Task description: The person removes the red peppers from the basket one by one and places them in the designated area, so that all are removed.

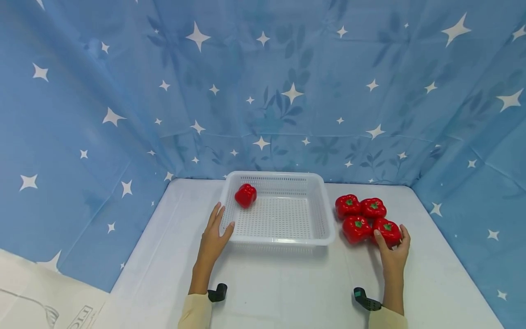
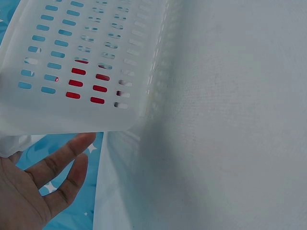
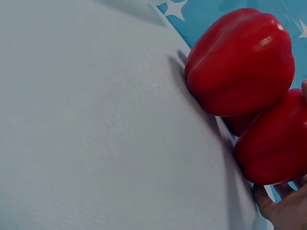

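A white perforated plastic basket stands on the table with one red bell pepper in its back left corner. My left hand is at the basket's front left corner, fingers fairly straight along the left side and thumb by the front rim. In the left wrist view, fingers show just outside the rim. To the right of the basket, several red bell peppers sit close together. My right hand grips the front right bell pepper, thumb on its left and fingers round its right side.
A white cloth covers the table. Blue curtains with white stars enclose the back and both sides. Pale printed fabric lies at the lower left. A black wrist camera sits on each forearm.
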A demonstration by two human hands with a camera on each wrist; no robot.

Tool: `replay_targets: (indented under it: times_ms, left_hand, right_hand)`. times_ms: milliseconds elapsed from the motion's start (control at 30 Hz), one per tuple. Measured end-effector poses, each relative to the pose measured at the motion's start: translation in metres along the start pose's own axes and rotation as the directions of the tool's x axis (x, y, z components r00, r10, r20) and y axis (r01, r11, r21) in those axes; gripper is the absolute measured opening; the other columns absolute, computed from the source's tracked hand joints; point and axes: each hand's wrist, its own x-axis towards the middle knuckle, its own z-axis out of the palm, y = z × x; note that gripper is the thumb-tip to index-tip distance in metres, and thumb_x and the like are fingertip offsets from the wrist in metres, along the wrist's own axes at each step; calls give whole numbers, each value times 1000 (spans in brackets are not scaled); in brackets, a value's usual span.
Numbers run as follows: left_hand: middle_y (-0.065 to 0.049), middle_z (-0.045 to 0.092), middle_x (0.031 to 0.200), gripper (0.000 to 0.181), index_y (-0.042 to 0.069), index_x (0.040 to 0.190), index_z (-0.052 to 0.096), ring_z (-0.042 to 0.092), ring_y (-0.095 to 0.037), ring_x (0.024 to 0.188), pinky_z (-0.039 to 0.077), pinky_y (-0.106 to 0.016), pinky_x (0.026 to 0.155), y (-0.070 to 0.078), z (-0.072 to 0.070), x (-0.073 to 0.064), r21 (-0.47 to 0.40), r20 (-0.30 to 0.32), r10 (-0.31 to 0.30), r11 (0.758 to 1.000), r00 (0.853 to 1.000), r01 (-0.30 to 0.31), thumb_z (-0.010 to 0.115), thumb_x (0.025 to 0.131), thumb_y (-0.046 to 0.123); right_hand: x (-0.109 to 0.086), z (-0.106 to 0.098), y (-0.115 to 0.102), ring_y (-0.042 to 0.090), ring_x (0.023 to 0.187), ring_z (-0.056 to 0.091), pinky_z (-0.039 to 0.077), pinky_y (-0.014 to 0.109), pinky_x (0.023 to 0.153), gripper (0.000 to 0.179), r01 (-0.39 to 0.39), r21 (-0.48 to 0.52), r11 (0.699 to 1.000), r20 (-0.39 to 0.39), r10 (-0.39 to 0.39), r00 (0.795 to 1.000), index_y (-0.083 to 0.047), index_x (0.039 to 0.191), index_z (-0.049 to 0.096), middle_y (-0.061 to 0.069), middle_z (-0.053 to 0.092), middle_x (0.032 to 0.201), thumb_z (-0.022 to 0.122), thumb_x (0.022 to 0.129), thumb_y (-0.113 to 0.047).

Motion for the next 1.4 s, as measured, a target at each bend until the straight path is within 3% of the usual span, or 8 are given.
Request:
replay_targets:
  times_ms: [333, 633, 933, 1067, 1267, 1400]
  left_hand:
    - [9, 18, 164, 68, 21, 154, 32, 31, -30, 146, 41, -52, 106, 2, -1, -1, 4, 13, -20, 1000, 1000, 20, 57, 95, 43]
    - [11, 19, 163, 67, 22, 154, 32, 29, -29, 148, 38, -53, 108, 0, -1, -1, -3, 21, -18, 1000, 1000, 18, 56, 96, 44]
    - [11, 19, 163, 66, 21, 154, 33, 28, -28, 148, 36, -53, 110, -1, 0, -1, -2, 27, -20, 1000, 999, 20, 56, 96, 43]
    - [11, 18, 163, 67, 21, 154, 32, 29, -29, 148, 37, -53, 109, 0, 0, -1, 0, 26, -23, 1000, 999, 23, 57, 96, 44]
    - [8, 17, 164, 67, 19, 154, 32, 30, -31, 147, 38, -53, 108, 1, -1, -1, -2, 12, -10, 1000, 1000, 10, 57, 96, 42]
    - [7, 18, 164, 68, 19, 154, 32, 30, -31, 147, 38, -53, 109, 1, 0, -1, -3, 7, -6, 1000, 1000, 6, 57, 96, 42]
  right_hand:
    - [-3, -2, -9, 17, 153, 11, 23, 47, 121, 80, 30, 101, 994, -105, -20, 994, -34, 153, 20, 0, 17, 162, 67, 89, -43]
    - [-8, -7, -36, 12, 150, 16, 21, 40, 124, 77, 179, 184, 966, -209, -139, 968, -31, 150, 27, -5, 23, 158, 71, 87, -35]
    - [-18, 0, -69, 14, 147, 25, 28, 42, 121, 76, 310, 220, 925, -195, -270, 943, -27, 149, 32, -6, 30, 156, 74, 85, -26]
    - [-26, 10, -87, 19, 145, 29, 32, 39, 119, 75, 327, 368, 870, -156, -289, 944, -23, 147, 36, -2, 34, 154, 75, 84, -20]
    - [-39, 31, -118, 25, 142, 34, 47, 17, 103, 70, 320, 554, 768, -76, -336, 939, -18, 146, 37, 3, 38, 150, 72, 85, -9]
    - [-47, 49, -132, 31, 144, 32, 48, 16, 101, 68, 285, 673, 682, -4, -383, 924, -14, 147, 36, 7, 39, 148, 66, 88, 1]
